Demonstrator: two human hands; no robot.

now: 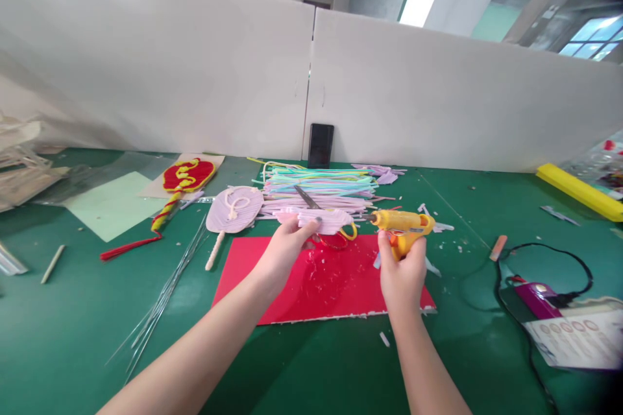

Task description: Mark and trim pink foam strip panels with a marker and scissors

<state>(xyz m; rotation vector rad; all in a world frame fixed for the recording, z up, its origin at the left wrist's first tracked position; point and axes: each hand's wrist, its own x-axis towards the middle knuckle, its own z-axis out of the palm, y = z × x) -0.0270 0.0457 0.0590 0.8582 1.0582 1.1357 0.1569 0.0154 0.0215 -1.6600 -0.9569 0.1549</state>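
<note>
My left hand (285, 249) is closed on a flat pink piece made of chenille stems (324, 219), held just above the far edge of a red mat (316, 292). My right hand (402, 272) grips a yellow glue gun (403, 224) whose nozzle points left toward the pink piece. Behind the pink piece lies a pile of pastel chenille stems (321, 188) with scissors (335, 233) resting across it.
A finished pink fan with a stick (228, 214) and a red and yellow ornament with a tassel (182, 178) lie to the left. Thin wires (165, 298) lie on the green table (73, 331). At right are a black cable (545, 253), a purple device (535, 295), a yellow bar (579, 191). A phone (320, 145) leans on the white partition.
</note>
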